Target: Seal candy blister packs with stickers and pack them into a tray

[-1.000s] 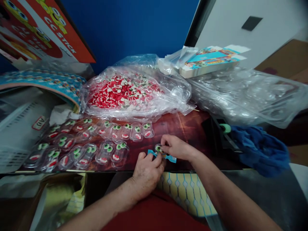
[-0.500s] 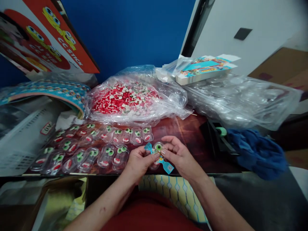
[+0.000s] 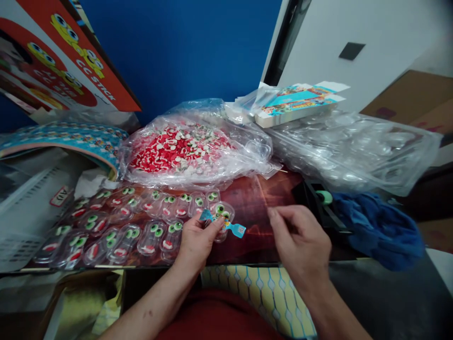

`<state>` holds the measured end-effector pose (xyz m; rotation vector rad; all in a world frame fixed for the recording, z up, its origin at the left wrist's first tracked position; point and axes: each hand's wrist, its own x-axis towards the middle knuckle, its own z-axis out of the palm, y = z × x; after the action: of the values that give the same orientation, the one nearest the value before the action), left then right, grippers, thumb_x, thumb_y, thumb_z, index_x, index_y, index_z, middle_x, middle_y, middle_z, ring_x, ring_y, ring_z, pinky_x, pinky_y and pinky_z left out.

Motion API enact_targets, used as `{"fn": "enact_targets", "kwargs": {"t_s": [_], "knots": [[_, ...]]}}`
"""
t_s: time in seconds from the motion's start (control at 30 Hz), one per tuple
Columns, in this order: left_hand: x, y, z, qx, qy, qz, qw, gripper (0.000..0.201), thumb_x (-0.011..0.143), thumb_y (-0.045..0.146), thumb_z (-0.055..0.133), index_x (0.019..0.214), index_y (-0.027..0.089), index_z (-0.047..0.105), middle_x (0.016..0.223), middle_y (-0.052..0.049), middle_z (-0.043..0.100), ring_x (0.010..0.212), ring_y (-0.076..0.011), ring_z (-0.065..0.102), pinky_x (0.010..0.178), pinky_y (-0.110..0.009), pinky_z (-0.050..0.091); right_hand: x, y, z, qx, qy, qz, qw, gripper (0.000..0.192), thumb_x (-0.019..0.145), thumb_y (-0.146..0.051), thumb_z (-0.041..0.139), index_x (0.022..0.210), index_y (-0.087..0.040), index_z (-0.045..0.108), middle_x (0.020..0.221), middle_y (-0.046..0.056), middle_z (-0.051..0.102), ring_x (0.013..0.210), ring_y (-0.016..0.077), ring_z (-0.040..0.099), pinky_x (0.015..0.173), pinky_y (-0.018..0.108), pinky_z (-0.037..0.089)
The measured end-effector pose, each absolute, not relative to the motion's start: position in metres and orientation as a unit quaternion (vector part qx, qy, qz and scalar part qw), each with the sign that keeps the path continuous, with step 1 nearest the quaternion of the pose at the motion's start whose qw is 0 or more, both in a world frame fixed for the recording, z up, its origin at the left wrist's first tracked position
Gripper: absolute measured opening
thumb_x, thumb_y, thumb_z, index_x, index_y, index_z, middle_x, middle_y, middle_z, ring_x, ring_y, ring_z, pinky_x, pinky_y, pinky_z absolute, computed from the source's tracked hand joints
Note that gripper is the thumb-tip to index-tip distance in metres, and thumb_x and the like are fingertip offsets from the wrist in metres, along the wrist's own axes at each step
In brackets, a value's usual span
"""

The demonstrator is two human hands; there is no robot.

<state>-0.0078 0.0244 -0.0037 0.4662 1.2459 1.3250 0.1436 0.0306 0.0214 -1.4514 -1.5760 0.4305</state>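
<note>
At nine o'clock we note a white crate point(image 3: 24, 208) at the tabletop's point(image 3: 255, 208) left edge, with a blue printed sheet point(image 3: 71, 139) curling over it and a red poster point(image 3: 60, 52) leaning behind. Rows of filled clear blister packs point(image 3: 116, 222), each with green eyes and a red mouth piece, lie in front, running toward centre. At twelve o'clock sits a plastic bag of red and white candy pieces point(image 3: 180, 148).

Our left hand point(image 3: 194, 241), near six o'clock, has its grip pinched on one blister pack point(image 3: 221, 212) with a blue label tab point(image 3: 233, 229), held just above the tabletop beside the row's right end.

Our right hand point(image 3: 300, 241), at five o'clock, is apart from the pack, fingers loosely curled, grip released and holding nothing.

At two o'clock lie a bag of empty clear trays point(image 3: 354, 151) and flat printed cartons point(image 3: 297, 101); at three o'clock, a blue cloth point(image 3: 378, 226).
</note>
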Motion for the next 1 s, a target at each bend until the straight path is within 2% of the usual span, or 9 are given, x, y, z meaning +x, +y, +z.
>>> {"fn": "enact_targets", "kwargs": {"t_s": [0.07, 0.13, 0.3, 0.4, 0.53, 0.7, 0.87, 1.0], "knots": [[-0.005, 0.022, -0.006, 0.212, 0.535, 0.588, 0.569, 0.024, 0.052, 0.028, 0.078, 0.066, 0.014, 0.064, 0.059, 0.002, 0.064, 0.051, -0.0083, 0.056, 0.053, -0.020, 0.046, 0.136, 0.021, 0.021, -0.574, -0.670, 0.211, 0.420, 0.017, 0.080, -0.030, 0.052, 0.069, -0.021, 0.061, 0.070, 0.004, 0.060, 0.066, 0.0166, 0.054, 0.063, 0.031, 0.043], [-0.002, 0.019, -0.008, 0.231, 0.529, 0.595, 0.560, 0.019, 0.056, 0.027, 0.076, 0.067, 0.015, 0.066, 0.061, 0.003, 0.065, 0.054, -0.0080, 0.056, 0.055, -0.019, 0.046, 0.124, 0.014, 0.014, -0.554, -0.661, 0.305, 0.405, 0.018, 0.081, -0.031, 0.051, 0.074, -0.020, 0.063, 0.072, 0.004, 0.062, 0.066, 0.0162, 0.055, 0.062, 0.029, 0.044], [0.006, 0.008, -0.009, 0.241, 0.504, 0.616, 0.556, 0.016, 0.060, 0.024, 0.074, 0.074, 0.017, 0.069, 0.070, 0.002, 0.068, 0.064, -0.0088, 0.058, 0.064, -0.019, 0.048, 0.095, 0.008, -0.008, -0.512, -0.482, 0.523, 0.481, 0.022, 0.083, -0.036, 0.050, 0.086, -0.017, 0.062, 0.079, 0.003, 0.063, 0.070, 0.0150, 0.056, 0.066, 0.027, 0.045], [0.009, 0.005, -0.007, 0.227, 0.484, 0.597, 0.598, 0.020, 0.060, 0.026, 0.074, 0.078, 0.017, 0.070, 0.075, 0.000, 0.068, 0.069, -0.0101, 0.059, 0.067, -0.021, 0.048, 0.089, 0.006, -0.014, -0.467, -0.397, 0.585, 0.531, 0.024, 0.085, -0.037, 0.047, 0.095, -0.019, 0.059, 0.087, 0.003, 0.063, 0.076, 0.0148, 0.057, 0.067, 0.026, 0.046], [0.003, 0.009, -0.002, 0.227, 0.500, 0.549, 0.630, 0.029, 0.060, 0.030, 0.074, 0.085, 0.017, 0.068, 0.071, 0.001, 0.066, 0.058, -0.0073, 0.055, 0.055, -0.018, 0.046, 0.098, 0.006, -0.017, -0.466, -0.378, 0.587, 0.543, 0.023, 0.084, -0.039, 0.049, 0.094, -0.020, 0.057, 0.086, 0.002, 0.063, 0.073, 0.0143, 0.057, 0.064, 0.025, 0.046], [-0.008, 0.015, 0.005, 0.228, 0.443, 0.511, 0.701, 0.021, 0.063, 0.032, 0.072, 0.065, 0.013, 0.064, 0.056, 0.002, 0.059, 0.047, -0.0053, 0.050, 0.049, -0.017, 0.042, 0.111, 0.006, -0.012, -0.491, -0.420, 0.554, 0.525, 0.028, 0.084, -0.044, 0.047, 0.093, -0.019, 0.058, 0.080, 0.004, 0.063, 0.073, 0.0162, 0.057, 0.065, 0.027, 0.046], [-0.007, 0.016, 0.009, 0.142, 0.364, 0.453, 0.801, 0.014, 0.068, 0.027, 0.065, 0.072, 0.013, 0.062, 0.060, 0.000, 0.058, 0.046, -0.0086, 0.051, 0.046, -0.023, 0.046, 0.111, 0.004, -0.008, -0.471, -0.435, 0.559, 0.525, 0.028, 0.085, -0.043, 0.045, 0.091, -0.018, 0.057, 0.078, 0.004, 0.061, 0.070, 0.0153, 0.055, 0.062, 0.026, 0.045], [-0.006, 0.015, 0.011, 0.097, 0.344, 0.392, 0.847, 0.016, 0.063, 0.021, 0.068, 0.076, 0.013, 0.062, 0.059, 0.001, 0.057, 0.048, -0.0084, 0.052, 0.045, -0.022, 0.045, 0.113, 0.001, -0.003, -0.480, -0.486, 0.539, 0.493, 0.025, 0.087, -0.041, 0.042, 0.080, -0.019, 0.053, 0.071, 0.001, 0.055, 0.065, 0.0128, 0.050, 0.060, 0.023, 0.042]]}}
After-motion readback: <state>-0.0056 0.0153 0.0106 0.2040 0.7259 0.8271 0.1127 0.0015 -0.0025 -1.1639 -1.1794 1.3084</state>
